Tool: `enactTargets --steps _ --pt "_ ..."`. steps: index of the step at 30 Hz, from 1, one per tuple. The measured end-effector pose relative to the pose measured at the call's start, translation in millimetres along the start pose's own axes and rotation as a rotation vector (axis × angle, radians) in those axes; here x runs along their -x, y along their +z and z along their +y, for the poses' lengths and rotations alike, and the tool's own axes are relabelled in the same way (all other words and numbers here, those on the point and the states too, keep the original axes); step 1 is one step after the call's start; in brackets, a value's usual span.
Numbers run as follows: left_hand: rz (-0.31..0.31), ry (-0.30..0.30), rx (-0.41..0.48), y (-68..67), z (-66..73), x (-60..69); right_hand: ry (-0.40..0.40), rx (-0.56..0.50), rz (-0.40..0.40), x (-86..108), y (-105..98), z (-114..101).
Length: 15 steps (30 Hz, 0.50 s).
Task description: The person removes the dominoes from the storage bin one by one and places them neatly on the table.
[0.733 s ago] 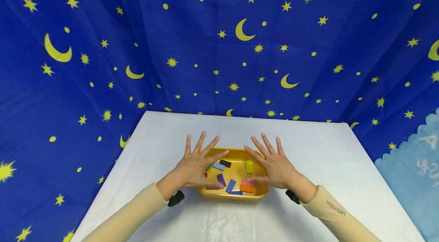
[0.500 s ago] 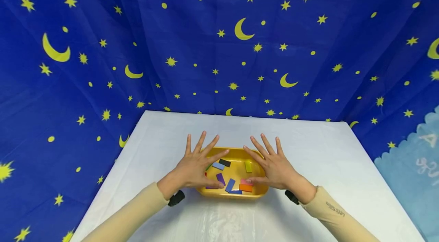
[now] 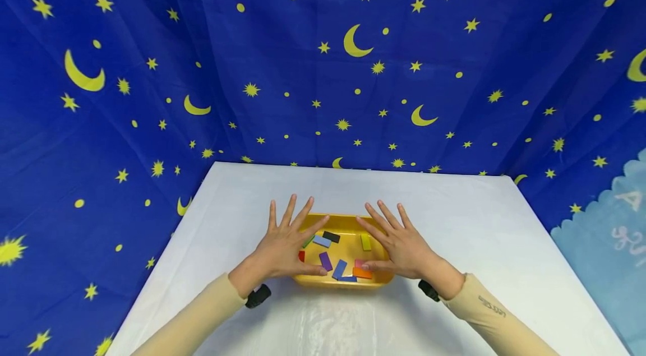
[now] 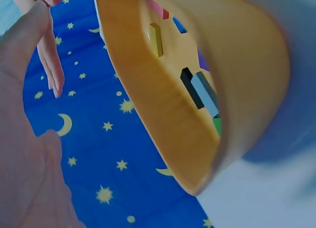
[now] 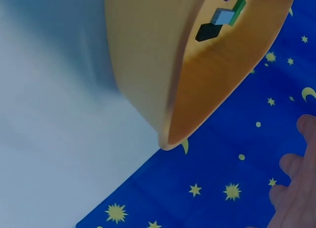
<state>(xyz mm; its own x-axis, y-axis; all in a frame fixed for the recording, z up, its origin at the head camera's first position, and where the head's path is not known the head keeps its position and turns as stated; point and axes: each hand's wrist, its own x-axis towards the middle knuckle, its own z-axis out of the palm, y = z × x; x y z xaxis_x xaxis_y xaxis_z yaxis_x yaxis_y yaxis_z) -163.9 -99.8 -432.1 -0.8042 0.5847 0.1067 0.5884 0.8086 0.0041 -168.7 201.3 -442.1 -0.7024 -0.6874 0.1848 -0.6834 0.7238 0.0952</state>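
Observation:
Fingers spread wide, my left hand [image 3: 282,249] hovers over the left end of a yellow plastic tray [image 3: 343,285] and holds nothing. My right hand [image 3: 406,249] mirrors it above the right end, also bare. Small flat rectangular blocks lie scattered inside: black [image 3: 331,236], light blue [image 3: 321,241], purple [image 3: 325,261], blue [image 3: 340,269], yellow [image 3: 365,242] and orange [image 3: 362,273] among them. Parts of the red block [image 3: 301,255], green block [image 3: 308,241] and pink block [image 3: 359,263] are hidden. Both wrist views show the tray's raised wall [image 4: 252,65] beside the hands.
The tray stands on a white-covered table [image 3: 242,188]. A blue cloth [image 3: 282,64] with yellow moons and stars hangs behind and at the sides. Light blue fabric [image 3: 605,249] with lettering is at the right.
My left hand has shifted slightly left, uncovering more of the red and green blocks. The right hand stays nearly where it was; the head view has tilted a little.

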Motion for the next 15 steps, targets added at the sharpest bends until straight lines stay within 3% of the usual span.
enactTargets --steps 5,10,15 --pt "0.027 -0.07 0.023 9.1 -6.0 11.5 0.0 -0.048 0.013 4.5 4 -1" --pt "0.032 -0.137 0.056 19.2 -12.3 27.4 0.043 -0.126 -0.024 8.8 4 0" --pt "0.029 -0.177 0.166 29.6 -15.1 35.6 0.043 -0.192 -0.017 6.0 4 1"
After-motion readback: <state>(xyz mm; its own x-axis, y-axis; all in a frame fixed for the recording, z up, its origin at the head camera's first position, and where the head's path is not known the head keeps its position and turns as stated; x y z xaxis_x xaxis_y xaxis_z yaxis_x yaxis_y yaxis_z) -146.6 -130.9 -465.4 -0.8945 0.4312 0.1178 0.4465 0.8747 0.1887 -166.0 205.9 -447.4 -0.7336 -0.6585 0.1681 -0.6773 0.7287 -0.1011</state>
